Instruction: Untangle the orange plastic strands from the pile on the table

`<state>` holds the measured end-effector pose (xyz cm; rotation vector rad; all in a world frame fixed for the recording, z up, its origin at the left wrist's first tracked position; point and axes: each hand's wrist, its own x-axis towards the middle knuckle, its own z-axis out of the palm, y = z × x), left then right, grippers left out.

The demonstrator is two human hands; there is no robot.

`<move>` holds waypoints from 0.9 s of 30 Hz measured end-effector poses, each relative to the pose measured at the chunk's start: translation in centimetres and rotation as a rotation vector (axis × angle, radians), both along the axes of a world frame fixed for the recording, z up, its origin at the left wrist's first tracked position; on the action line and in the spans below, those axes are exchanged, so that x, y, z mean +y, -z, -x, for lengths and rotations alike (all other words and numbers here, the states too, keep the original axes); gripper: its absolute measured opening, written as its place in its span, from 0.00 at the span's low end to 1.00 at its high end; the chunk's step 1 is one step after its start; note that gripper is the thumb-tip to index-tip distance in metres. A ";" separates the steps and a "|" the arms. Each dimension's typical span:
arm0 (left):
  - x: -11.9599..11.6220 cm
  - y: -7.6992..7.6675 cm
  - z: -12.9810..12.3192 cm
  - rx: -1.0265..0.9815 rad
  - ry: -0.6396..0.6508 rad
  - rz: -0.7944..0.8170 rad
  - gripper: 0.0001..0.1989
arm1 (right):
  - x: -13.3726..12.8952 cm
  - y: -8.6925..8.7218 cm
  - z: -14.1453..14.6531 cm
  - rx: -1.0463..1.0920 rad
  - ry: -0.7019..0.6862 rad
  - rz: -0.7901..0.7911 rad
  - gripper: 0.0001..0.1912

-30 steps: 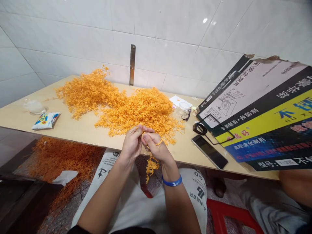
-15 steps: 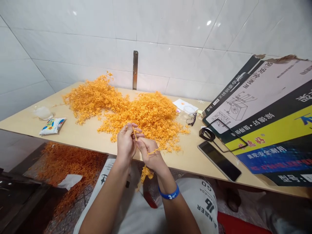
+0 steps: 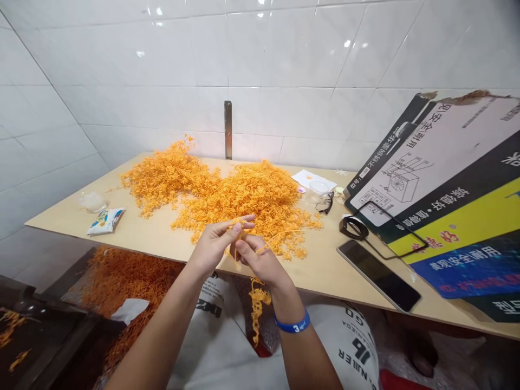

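- Two kinds of clutter sat at our far left: a dark ledge [image 3: 24, 330] flecked with orange bits and, lower down, a floor heap of orange strands [image 3: 130, 276] with a white tissue [image 3: 129, 311] lying on it.
- On the plywood table [image 3: 150, 241] lay a clear plastic wad [image 3: 92, 201] and a printed packet [image 3: 105, 221], just left of two joined mounds of loose orange strands [image 3: 260, 195].
- Our left hand [image 3: 213, 246] was closed in a pinch, with thumb and fingers gripping a few thin strands above the table edge.
- Our right hand [image 3: 260, 260], with a blue wristband [image 3: 292, 325], was curled close beside it and pinched the same small bunch, though the fingers partly hid the grip.
- A dangling orange tangle [image 3: 257, 309] hung below that hand, past the table edge, and reached lower than a moment earlier; we judged that more had been drawn out.
- Further right lay a sheet of paper [image 3: 312, 180], glasses [image 3: 325, 203], a black band [image 3: 353, 227] and a phone [image 3: 377, 275], with printed boards [image 3: 447, 184] propped beyond them.
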<state>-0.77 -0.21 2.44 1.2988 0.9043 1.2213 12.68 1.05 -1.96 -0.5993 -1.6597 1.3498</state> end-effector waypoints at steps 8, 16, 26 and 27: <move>0.1 -0.1 0.1 -0.376 -0.298 0.067 0.19 | -3.6 -1.9 1.9 -0.041 0.019 -0.279 0.25; 6.6 -0.5 5.6 1.211 -0.531 -0.043 0.12 | -2.5 -0.2 1.1 0.327 -0.056 0.151 0.25; 7.3 0.8 5.5 1.132 -0.472 -0.253 0.23 | -2.1 -0.3 -0.1 0.314 -0.002 0.239 0.19; 6.3 0.7 4.8 0.975 -0.408 -0.300 0.23 | -2.1 -0.4 -0.3 0.288 0.011 0.225 0.19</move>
